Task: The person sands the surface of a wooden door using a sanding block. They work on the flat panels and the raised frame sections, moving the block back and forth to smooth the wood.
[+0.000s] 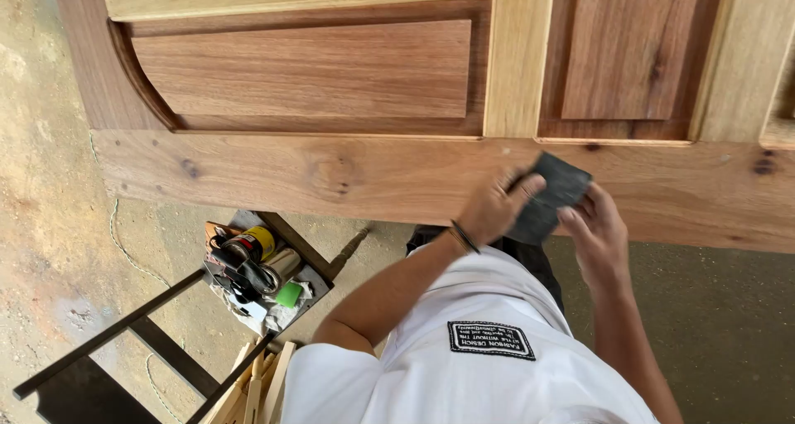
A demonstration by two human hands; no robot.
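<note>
Soft, even daylight, faint shadows, no glare; sharp focus, slight wide-angle bending at edges.

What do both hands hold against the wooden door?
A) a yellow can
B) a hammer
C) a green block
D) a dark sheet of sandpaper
D: the left hand and right hand both grip a dark sheet of sandpaper on the door; the can lies on a stand below.

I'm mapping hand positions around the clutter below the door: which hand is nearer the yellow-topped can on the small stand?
Left. The left hand is on the dark sandpaper sheet, on the side toward the yellow-topped can; the right hand holds the sheet's far side.
</note>
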